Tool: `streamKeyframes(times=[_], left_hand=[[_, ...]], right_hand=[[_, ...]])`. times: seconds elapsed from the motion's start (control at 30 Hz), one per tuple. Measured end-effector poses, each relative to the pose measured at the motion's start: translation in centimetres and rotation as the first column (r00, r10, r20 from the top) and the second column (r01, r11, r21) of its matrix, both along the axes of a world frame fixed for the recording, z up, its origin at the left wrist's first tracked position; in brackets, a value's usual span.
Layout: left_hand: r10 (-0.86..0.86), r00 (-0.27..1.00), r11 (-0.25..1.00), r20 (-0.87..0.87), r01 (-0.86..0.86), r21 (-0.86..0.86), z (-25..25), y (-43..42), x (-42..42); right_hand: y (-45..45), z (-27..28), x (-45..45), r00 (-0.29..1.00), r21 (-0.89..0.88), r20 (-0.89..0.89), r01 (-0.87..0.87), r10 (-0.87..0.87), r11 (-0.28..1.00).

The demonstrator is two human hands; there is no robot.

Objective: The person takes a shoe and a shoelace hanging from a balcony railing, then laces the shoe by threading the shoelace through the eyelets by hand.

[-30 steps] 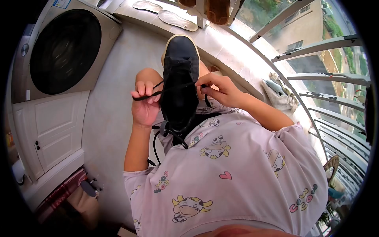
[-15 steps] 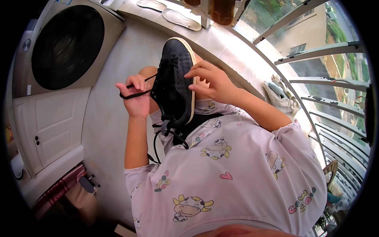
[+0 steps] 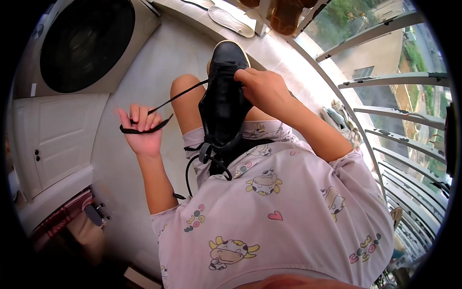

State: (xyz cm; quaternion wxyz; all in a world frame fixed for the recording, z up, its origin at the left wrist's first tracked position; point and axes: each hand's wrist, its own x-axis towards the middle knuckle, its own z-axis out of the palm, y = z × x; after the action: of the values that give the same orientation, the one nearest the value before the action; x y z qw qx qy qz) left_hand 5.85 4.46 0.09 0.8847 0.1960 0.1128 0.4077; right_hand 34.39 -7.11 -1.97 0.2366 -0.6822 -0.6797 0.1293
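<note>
A black shoe (image 3: 226, 103) with a pale sole edge rests over my lap, its toe pointing away from me. My left hand (image 3: 142, 129), off to the shoe's left, is closed around a black shoelace (image 3: 182, 94). The lace runs taut from the shoe's eyelets to my fingers, and its loose end hangs across them. My right hand (image 3: 267, 89) grips the right side of the shoe's upper near the eyelets; its fingertips are partly hidden. Near the heel, a black cord with a toggle (image 3: 205, 153) hangs from my shorts' waist area.
A front-loading washing machine (image 3: 89, 45) stands at upper left above a white cabinet (image 3: 62, 139). Pale insoles (image 3: 231, 21) lie on the ledge, with brown shoes (image 3: 286, 17) near them. White railings (image 3: 385, 82) curve along the right, beside a cloth bundle (image 3: 339, 123).
My left hand has moved left and down, drawing the lace out longer and tauter. My right hand, loosely spread before, has moved up and now grips the shoe's side. The shoe has tilted more upright.
</note>
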Motion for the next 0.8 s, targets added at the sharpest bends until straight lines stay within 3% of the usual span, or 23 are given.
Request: streamKeyframes(times=[0.07,0.13,0.2,0.23,0.3,0.43,0.53,0.63,0.7,0.73,0.8], left_hand=[[-0.083,0.961,0.975,-0.265,0.134,0.178,0.6,-1.4,-0.3],[-0.111,0.834,0.91,-0.541,0.303,0.282,1.1,-2.8,-0.3],[0.09,0.636,0.869,-0.767,0.326,0.372,1.1,-3.9,1.0],[0.195,0.507,0.845,-0.839,0.348,0.407,1.0,-4.3,1.8],[0.353,0.407,0.723,-0.843,0.454,0.522,0.5,-4.5,3.1],[0.611,0.205,0.508,-0.765,0.639,0.577,1.2,-4.8,6.4],[0.625,0.329,0.393,-0.708,0.651,0.649,0.1,-5.3,7.4],[0.741,0.511,0.101,-0.436,0.557,0.824,-1.9,-6.4,7.5],[0.737,0.606,-0.087,-0.301,0.526,0.846,-1.7,-6.4,7.8],[0.721,0.626,-0.115,-0.297,0.531,0.84,-1.4,-6.4,8.1],[0.69,0.665,-0.174,-0.286,0.536,0.826,-0.9,-6.5,8.5]], right_hand=[[0.8,0.4,0.0,0.998,-0.066,0.063,0.003,0.001,0.998],[1.6,0.2,0.1,0.997,-0.098,0.082,0.005,0.003,0.995],[1.9,-0.9,0.1,0.998,-0.101,0.055,0.004,0.002,0.995],[1.9,-1.2,0.1,0.994,-0.131,-0.11,0.013,-0.027,0.991],[1.4,-1.7,-0.1,0.9,-0.199,-0.424,0.018,-0.103,0.98],[-0.4,-3.2,-0.2,0.723,-0.198,-0.661,0.091,-0.201,0.976],[-1.7,-3.3,0.1,0.705,-0.143,-0.678,0.152,-0.209,0.978],[-2.9,-3.2,-0.1,0.731,-0.041,-0.658,0.202,-0.179,0.979],[-2.9,-2.5,0.3,0.89,0.161,-0.439,0.211,-0.122,0.964],[-3.0,-2.1,0.5,0.945,0.256,-0.311,0.189,-0.105,0.948],[-2.8,-1.4,0.8,0.946,0.224,-0.313,0.159,-0.084,0.962]])
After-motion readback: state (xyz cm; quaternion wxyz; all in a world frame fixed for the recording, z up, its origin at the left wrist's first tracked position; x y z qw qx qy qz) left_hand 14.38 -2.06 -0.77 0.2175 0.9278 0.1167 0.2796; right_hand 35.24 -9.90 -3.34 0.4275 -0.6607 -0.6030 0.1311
